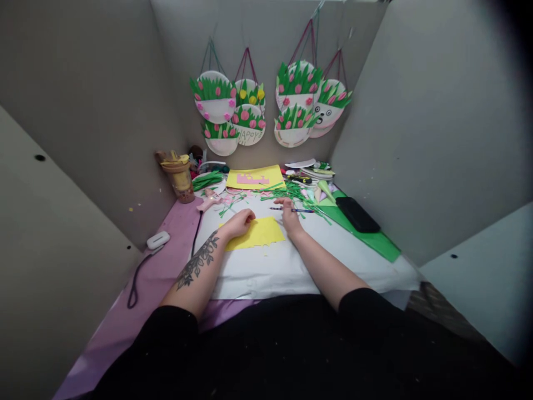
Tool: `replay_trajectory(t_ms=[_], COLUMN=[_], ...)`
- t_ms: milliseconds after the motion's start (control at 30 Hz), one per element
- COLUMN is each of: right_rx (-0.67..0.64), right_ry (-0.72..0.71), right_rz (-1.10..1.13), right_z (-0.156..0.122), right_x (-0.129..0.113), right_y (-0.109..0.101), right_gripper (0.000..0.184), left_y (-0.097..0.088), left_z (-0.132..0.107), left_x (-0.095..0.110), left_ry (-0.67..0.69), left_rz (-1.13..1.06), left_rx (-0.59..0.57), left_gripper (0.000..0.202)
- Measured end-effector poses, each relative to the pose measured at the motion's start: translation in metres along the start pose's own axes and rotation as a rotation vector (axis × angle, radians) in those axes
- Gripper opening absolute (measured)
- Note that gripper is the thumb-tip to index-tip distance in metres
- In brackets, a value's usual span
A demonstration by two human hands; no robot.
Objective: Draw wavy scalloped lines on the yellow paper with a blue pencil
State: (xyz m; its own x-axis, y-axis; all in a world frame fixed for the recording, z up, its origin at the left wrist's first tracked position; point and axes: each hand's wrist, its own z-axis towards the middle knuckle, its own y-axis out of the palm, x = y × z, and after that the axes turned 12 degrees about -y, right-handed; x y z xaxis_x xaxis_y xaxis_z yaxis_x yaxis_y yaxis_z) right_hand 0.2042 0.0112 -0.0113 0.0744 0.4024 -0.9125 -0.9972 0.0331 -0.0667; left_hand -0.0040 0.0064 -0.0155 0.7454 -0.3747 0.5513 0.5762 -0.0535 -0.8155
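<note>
Paper sheet (260,233) on table cover (258,284), pen (303,210) behind right, cup (182,183) farther back left, paper plates (215,111) hanging behind

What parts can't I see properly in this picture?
Head view: part of the yellow sheet is covered by the left hand.
Head view: the middle of the thin writing tool is hidden by the right hand.
Head view: the bottom writing on the "HAPPY" plate is too small and blurry.
Head view: the yellow-flower plate's bottom is behind the "HAPPY" plate.
</note>
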Motion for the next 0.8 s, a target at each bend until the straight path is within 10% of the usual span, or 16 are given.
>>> replay_trajectory(t_ms=[167,333,600,800], right_rx=[-0.374,-0.001,-0.135,-0.03], right_ry=[0.271,-0.009,0.186,0.047], right_rz=[0.308,0.115,0.172,0.109], right_z=[0.0,0.003,-0.003,-0.004], right_x=[0.001,0.008,0.01,0.008], right_y=[0.001,0.001,0.005,0.004], right_gripper=[0.078,0.072,0.067,0.05], left_y=[0.0,-0.002,-0.007,-0.007], left_z=[0.001,0.001,-0.003,-0.002], left_x=[-0.003,-0.005,-0.002,-0.007], left_ry=[0.003,-0.044,-0.096,-0.116], left_rz=[0.018,0.091,0.171,0.164], left_rx=[0.024,0.036,0.025,0.021], left_gripper=[0.028,0.028,0.024,0.026])
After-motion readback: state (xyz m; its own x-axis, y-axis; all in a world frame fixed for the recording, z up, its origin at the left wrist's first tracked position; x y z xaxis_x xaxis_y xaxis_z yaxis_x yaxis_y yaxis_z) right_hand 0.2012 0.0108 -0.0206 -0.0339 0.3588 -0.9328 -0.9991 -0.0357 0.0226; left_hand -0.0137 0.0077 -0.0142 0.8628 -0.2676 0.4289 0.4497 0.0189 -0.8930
